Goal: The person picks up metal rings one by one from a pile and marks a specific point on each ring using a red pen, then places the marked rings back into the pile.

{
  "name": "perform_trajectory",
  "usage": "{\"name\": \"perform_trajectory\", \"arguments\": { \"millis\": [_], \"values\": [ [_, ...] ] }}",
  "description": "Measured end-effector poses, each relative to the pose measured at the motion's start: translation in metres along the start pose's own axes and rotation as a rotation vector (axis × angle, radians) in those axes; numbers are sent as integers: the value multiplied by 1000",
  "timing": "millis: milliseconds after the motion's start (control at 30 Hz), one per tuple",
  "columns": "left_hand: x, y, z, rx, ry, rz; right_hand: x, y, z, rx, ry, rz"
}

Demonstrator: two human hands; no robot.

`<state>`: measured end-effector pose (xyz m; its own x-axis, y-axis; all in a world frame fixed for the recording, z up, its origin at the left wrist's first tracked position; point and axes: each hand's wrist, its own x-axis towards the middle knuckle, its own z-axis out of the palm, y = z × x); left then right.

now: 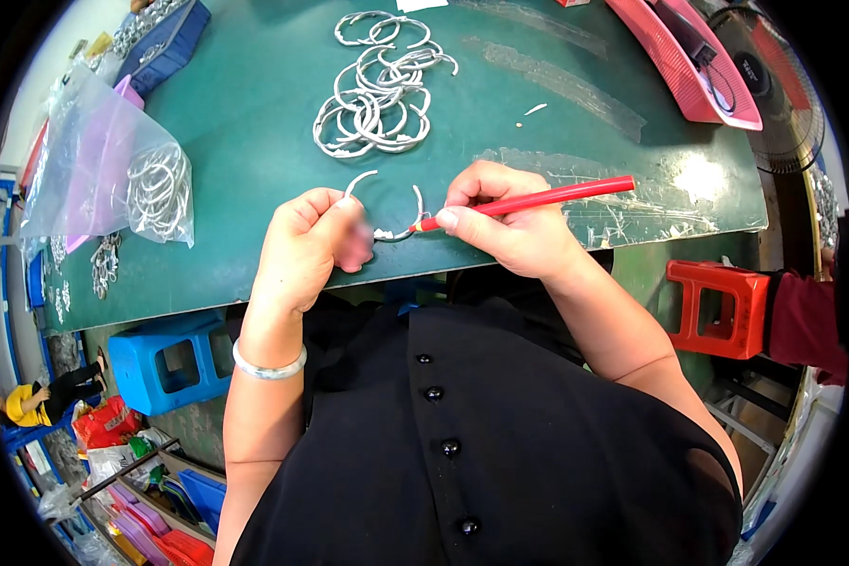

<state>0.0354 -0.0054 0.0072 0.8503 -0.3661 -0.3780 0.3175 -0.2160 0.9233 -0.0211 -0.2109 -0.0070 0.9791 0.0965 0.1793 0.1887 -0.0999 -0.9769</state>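
Left hand [300, 238]: my thumb and fingers are closed on a bangle [401, 237], pinching one side.
Right hand [530, 243]: I grip a red pen [575, 192], its tip at the bangle's near curve; whether they touch, I cannot tell.
Bangle: over the green table [241, 123], near its front edge, gap facing away from me.
Beyond: a pile of bangles [374, 121].

Over my feed I see the left hand [302, 231] pinching an open bangle [403, 236]; right of that bangle, the right hand [524, 226] holds a red pen [547, 197] (tip close against it).
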Motion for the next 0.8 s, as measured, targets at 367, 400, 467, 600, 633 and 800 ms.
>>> {"name": "perform_trajectory", "arguments": {
  "millis": [367,400,467,600,633,800],
  "values": [
    [0,2,2,-22,31,-38,1,-6,2,-55,-42,25],
    [0,2,2,-23,33,-39,1,-6,3,-60,-43,21],
    [0,2,2,-23,35,-39,2,-7,3,-84,-53,9],
    [0,2,2,-26,33,-38,1,-2,5,-125,-45,-46],
    [0,1,2,-26,32,-36,1,0,6,-128,-34,-65],
    [0,1,2,-29,26,-31,2,-1,7,-132,-32,-67]
  ]
}}
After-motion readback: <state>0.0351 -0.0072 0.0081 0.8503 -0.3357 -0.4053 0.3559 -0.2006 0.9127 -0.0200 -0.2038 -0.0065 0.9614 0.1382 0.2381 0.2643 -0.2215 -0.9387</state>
